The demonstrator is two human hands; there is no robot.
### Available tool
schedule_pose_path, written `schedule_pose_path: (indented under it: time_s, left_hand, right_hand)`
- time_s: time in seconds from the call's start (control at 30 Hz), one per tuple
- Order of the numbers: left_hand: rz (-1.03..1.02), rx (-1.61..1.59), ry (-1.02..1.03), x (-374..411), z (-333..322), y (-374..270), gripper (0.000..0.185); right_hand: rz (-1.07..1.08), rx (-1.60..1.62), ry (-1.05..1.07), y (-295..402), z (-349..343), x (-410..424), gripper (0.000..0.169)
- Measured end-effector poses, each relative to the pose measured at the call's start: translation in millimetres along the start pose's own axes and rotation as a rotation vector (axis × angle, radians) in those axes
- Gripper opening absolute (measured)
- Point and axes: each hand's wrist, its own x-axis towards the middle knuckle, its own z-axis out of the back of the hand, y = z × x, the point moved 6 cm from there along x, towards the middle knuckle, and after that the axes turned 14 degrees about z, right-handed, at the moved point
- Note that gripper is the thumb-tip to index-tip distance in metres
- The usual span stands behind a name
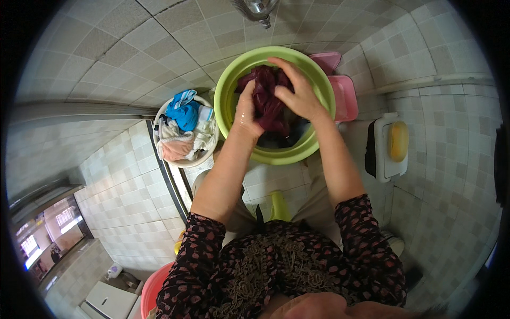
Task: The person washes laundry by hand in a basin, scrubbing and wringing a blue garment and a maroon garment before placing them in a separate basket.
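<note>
A wet maroon garment is bunched between my two hands above a lime-green plastic basin. My left hand grips its left side, with the fingers mostly hidden beneath the folds and water drops on the skin. On the other side, my right hand has the cloth between its thumb and raised forefinger; its remaining fingers are hidden. Lower in the basin lies dark fabric in water.
A pale tub of clothes, including a blue garment, stands left of the basin. Pink plastic containers are on its right. A white bin carries a yellow object. A tap with a grey hose hangs above.
</note>
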Motion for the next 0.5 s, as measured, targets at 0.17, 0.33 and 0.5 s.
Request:
schedule_pose_path:
  time_s: [0.17,0.33,0.5]
  left_hand:
    - [-0.018,0.034,-0.172,-11.3,16.4,-12.9,0.037]
    - [-0.207,0.306,-0.13,-12.2,-5.9,-13.7,0.04]
    - [-0.229,0.101,-0.171,-6.2,1.0,-15.1,0.043]
  right_hand:
    - [-0.525,0.405,0.021,-7.4,11.0,-11.6,0.053]
    - [-0.109,0.267,0.015,-21.5,14.3,-11.5,0.035]
    - [-0.422,0.495,-0.658,-73.7,50.6,-28.9,0.014]
